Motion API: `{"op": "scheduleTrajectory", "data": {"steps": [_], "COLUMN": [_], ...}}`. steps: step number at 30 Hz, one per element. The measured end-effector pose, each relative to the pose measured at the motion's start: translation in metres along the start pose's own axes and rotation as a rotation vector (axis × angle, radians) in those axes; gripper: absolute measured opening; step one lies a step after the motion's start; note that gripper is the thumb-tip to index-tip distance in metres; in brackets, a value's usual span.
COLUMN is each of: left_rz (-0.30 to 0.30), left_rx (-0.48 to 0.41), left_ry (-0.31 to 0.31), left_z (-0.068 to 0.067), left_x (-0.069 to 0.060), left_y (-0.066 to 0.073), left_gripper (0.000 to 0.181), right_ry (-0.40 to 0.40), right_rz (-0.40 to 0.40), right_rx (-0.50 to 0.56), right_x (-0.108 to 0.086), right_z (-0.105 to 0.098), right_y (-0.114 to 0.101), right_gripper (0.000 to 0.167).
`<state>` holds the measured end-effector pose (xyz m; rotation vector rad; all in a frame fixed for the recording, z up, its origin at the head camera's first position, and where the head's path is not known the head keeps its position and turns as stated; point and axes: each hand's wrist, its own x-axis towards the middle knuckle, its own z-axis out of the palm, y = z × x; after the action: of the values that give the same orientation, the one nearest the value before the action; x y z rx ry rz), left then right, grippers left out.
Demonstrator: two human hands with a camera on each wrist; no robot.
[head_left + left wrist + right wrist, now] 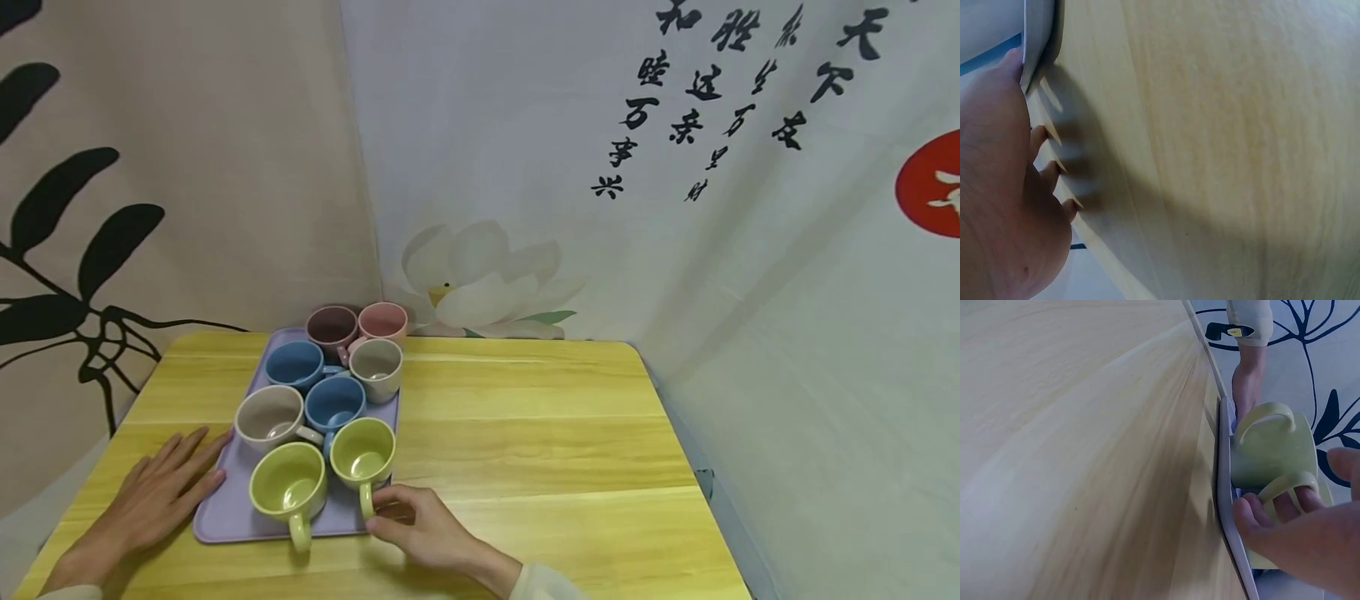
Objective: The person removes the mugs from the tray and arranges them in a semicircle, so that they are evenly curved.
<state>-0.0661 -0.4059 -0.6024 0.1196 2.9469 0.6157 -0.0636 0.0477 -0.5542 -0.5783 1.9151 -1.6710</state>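
A lilac tray (225, 512) bears several cups. My left hand (157, 500) rests with extended fingers at the tray's left edge; in the left wrist view the hand (1010, 187) is beside the tray's edge (1036, 37). With curled fingers my right hand (435, 533) holds the handle of the right yellow-green cup (363, 450), at the tray's front right. In the right wrist view, fingers of the right hand (1310, 540) pass through that handle (1288, 481). The other yellow-green cup (288, 479) stands upright to its left, handle towards the front.
Behind the yellow-green cups stand blue cups (335, 402) (295, 364), off-white cups (270, 417) (377, 369), and a mauve cup (332, 327) beside a pink one (383, 321). The wooden table (540, 450) extends to the right. Printed cloth (487, 167) hangs behind it.
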Motion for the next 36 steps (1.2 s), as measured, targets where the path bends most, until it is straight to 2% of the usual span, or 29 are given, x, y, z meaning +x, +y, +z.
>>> {"op": "scheduleTrajectory", "data": {"steps": [10, 20, 29, 36], "left_rz": [-0.002, -0.025, -0.028, -0.031], "left_rx": [-0.005, 0.011, 0.016, 0.012], "left_ry": [0.005, -0.014, -0.017, -0.018], "left_z": [0.004, 0.003, 0.001, 0.0], "left_x": [-0.002, -0.001, 0.002, 0.003], "left_y": [-0.003, -0.001, 0.001, 0.001], "left_gripper": [0.071, 0.072, 0.073, 0.073], "right_ry": [0.051, 0.154, 0.137, 0.168], "right_rz": [-0.009, 0.053, 0.055, 0.025], "right_rx": [0.042, 0.102, 0.072, 0.127], "right_x": [0.007, 0.01, 0.013, 0.009], "right_z": [0.008, 0.012, 0.01, 0.008], "right_y": [0.001, 0.0, -0.001, -0.001], "right_gripper": [0.022, 0.023, 0.029, 0.029]}}
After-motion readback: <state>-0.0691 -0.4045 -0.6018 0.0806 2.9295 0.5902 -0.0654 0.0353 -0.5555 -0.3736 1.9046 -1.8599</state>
